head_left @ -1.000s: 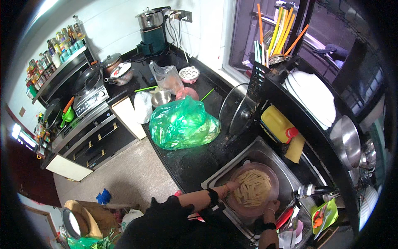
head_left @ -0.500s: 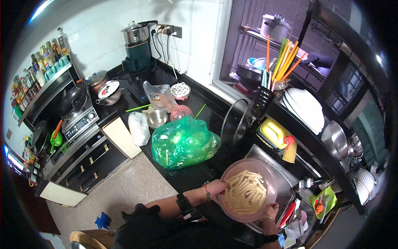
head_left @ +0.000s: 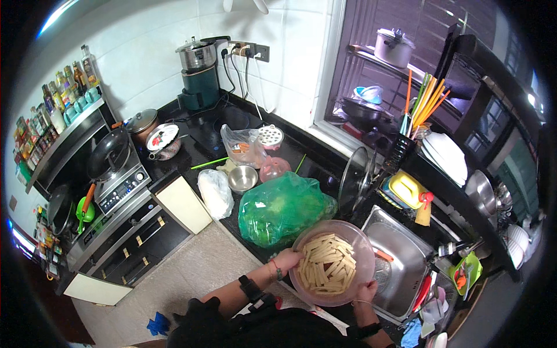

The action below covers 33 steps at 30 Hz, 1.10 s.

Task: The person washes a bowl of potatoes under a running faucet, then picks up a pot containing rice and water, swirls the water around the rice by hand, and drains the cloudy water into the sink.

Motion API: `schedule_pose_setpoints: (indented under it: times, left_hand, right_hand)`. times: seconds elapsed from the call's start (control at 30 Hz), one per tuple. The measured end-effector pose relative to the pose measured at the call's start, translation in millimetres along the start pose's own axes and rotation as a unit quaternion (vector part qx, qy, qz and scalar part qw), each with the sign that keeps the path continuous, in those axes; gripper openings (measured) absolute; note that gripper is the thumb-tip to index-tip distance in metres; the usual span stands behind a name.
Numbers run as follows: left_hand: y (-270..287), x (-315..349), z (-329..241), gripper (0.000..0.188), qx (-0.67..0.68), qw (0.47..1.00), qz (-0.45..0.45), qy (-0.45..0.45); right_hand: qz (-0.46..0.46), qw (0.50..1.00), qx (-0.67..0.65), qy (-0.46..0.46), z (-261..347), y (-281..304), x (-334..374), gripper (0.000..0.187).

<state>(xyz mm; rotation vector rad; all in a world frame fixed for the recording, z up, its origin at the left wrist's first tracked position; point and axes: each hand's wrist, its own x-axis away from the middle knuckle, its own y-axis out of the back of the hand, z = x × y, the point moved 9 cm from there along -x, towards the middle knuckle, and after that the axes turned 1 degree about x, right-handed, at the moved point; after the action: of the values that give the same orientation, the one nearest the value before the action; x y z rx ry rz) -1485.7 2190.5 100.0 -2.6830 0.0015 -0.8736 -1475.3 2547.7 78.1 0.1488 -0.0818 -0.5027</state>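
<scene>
a person is standing at a black kitchen surface (head_left: 191, 136), both hands lifting a clear pinkish bowl (head_left: 360, 249) heaped with pale cut strips (head_left: 326, 268). the bowl is hanging between the two sets of fingers, just left of a steel sink (head_left: 400, 255) and partly over its edge. just beyond the fingers of the left hand (head_left: 285, 259), a bulging green plastic bag (head_left: 284, 209) is lying on the surface, touching or nearly touching the bowl's far rim. the left fingers are curling over the bowl's left rim, clamped on it. the right hand (head_left: 366, 289) is gripping the near right rim, fingers wrapped on the edge. farther beyond the left fingers, a white bag (head_left: 214, 191) and a small steel bowl (head_left: 242, 177) are sitting on the surface. beyond the right fingers, a yellow bottle (head_left: 405, 190) is standing behind the sink.
</scene>
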Motion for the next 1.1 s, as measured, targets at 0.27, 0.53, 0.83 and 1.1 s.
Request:
schedule_pose_setpoints:
  times: [0.27,0.53,0.83,1.1]
  left_hand:
    - [20.1,18.3,-28.5,0.03,0.007,0.999,-0.032,-0.02]
    - [26.4,23.1,-43.1,0.033,-0.379,0.916,-0.047,-0.122]
    - [-183.9,83.6,-107.2,0.02,0.135,0.983,0.108,-0.067]
    - [-382.7,-39.4,17.2,0.024,0.276,0.929,0.208,0.135]
  right_hand:
    - [0.012,0.997,-0.067,-0.02,2.3,-21.6,16.2,0.016]
    - [0.194,0.974,0.052,-0.105,46.6,-10.1,37.6,0.022]
    - [-0.175,0.884,0.422,0.105,100.7,201.7,-157.4,0.061]
    - [-0.014,0.782,0.623,0.016,47.4,260.1,-247.4,0.02]
